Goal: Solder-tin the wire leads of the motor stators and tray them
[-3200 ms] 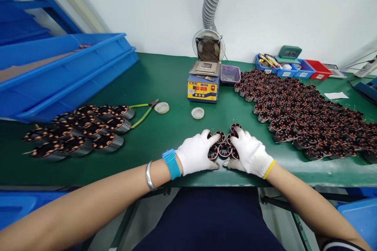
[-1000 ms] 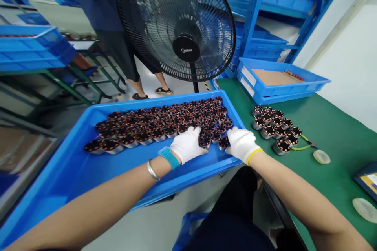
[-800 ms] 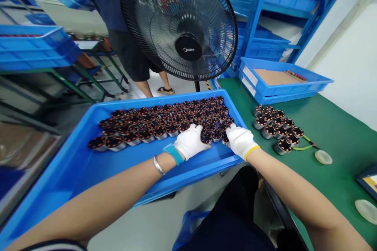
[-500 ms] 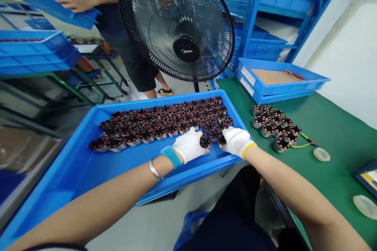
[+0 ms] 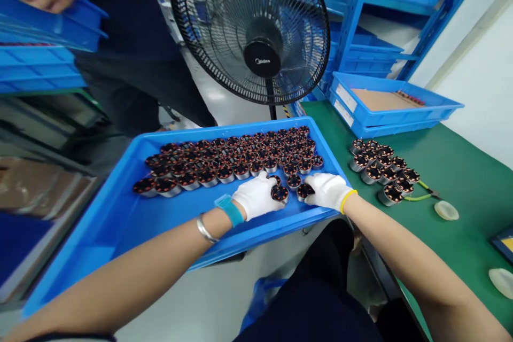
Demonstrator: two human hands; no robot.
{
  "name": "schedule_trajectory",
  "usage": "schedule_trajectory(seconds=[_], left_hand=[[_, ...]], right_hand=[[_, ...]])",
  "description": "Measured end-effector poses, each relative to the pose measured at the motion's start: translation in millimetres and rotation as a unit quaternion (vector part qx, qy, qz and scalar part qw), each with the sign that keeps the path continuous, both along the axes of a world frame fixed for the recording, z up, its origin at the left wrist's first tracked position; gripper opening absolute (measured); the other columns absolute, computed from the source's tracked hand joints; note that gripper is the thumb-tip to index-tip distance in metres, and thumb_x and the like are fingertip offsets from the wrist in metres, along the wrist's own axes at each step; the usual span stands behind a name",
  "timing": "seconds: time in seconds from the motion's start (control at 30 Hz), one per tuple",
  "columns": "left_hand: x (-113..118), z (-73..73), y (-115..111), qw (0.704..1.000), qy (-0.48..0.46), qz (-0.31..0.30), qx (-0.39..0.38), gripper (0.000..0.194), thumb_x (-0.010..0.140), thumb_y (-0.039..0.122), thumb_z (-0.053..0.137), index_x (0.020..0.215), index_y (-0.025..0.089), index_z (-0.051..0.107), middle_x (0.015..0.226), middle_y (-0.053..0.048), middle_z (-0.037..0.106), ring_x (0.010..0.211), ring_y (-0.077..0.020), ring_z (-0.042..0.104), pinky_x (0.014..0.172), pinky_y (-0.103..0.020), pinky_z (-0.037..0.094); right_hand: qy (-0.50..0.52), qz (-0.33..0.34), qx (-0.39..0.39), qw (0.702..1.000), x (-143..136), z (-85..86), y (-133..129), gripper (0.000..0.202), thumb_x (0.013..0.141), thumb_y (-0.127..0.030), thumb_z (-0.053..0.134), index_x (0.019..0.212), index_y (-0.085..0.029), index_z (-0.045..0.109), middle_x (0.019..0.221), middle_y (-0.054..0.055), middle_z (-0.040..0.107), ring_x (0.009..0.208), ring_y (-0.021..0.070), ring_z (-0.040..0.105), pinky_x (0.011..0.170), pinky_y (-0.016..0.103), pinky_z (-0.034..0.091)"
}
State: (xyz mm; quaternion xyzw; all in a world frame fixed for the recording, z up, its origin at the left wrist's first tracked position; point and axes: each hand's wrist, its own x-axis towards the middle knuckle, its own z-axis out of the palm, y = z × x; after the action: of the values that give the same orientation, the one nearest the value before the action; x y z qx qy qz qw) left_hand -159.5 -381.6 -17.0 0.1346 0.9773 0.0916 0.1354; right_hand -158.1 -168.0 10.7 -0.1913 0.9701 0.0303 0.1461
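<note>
My left hand (image 5: 257, 196), in a white glove, is closed round a motor stator (image 5: 279, 193), a short metal ring with black slots and copper windings. A second stator beside it is partly hidden by the fingers. My right hand (image 5: 327, 191), gloved too, grips another stator (image 5: 305, 192) low in the front right of a blue bin (image 5: 136, 230). Between the two hands a single stator (image 5: 294, 181) stands upright on the bin floor. Behind them, packed rows of stators (image 5: 232, 157) fill the back part of the bin.
On the green table (image 5: 460, 171) at right stand several loose stators (image 5: 388, 175), green-handled cutters (image 5: 425, 195) and a translucent cup (image 5: 446, 210). Stacked blue trays (image 5: 395, 109) sit behind. A black fan (image 5: 262, 59) stands beyond the bin. A co-worker (image 5: 132, 48) holds a blue bin at upper left.
My right hand has drawn its stator slightly away from the rows; my left hand keeps its hold. The co-worker has come closer and the bin they hold is further left. The view has shifted slightly.
</note>
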Motion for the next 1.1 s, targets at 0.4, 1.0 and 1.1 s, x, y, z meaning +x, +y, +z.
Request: schedule_trajectory(seconds=[0.4, 1.0, 1.1], left_hand=[[2.1, -6.8, -44.4, 0.993, 0.01, 0.112, -0.026, 0.071, 0.075, 0.066, 0.057, 0.128, 0.018, 0.05, 0.123, -0.016, 0.065, 0.108, -0.0333, 0.067, 0.091, -0.039, 0.051], [20.9, 4.1, -45.1, 0.99, 0.04, 0.137, 0.004, 0.068, 0.074, 0.062, 0.063, 0.124, 0.018, 0.053, 0.126, -0.015, 0.057, 0.112, -0.0339, 0.064, 0.093, -0.041, 0.051], [26.7, 0.6, -53.2, 0.998, 0.004, 0.064, 0.007, 0.067, 0.079, 0.048, 0.064, 0.139, 0.023, 0.049, 0.136, -0.014, 0.049, 0.119, -0.0324, 0.06, 0.099, -0.039, 0.049]], right_hand=[[0.052, -0.03, -0.031, 0.998, -5.8, -23.2, -82.2, 0.046, 0.101, -0.027, 0.025, 0.134, -0.004, 0.048, 0.113, 0.03, 0.064, 0.105, 0.0374, 0.066, 0.077, 0.048, 0.052], [-0.065, -0.001, -0.122, 0.99, -0.7, -8.6, -45.6, 0.042, 0.083, -0.048, 0.062, 0.117, -0.024, 0.063, 0.11, 0.006, 0.072, 0.1, 0.025, 0.069, 0.078, 0.031, 0.05], [-0.082, 0.035, -0.142, 0.986, -2.1, -8.0, -51.6, 0.052, 0.083, -0.049, 0.063, 0.129, -0.025, 0.058, 0.12, 0.007, 0.069, 0.106, 0.0251, 0.067, 0.082, 0.031, 0.05]])
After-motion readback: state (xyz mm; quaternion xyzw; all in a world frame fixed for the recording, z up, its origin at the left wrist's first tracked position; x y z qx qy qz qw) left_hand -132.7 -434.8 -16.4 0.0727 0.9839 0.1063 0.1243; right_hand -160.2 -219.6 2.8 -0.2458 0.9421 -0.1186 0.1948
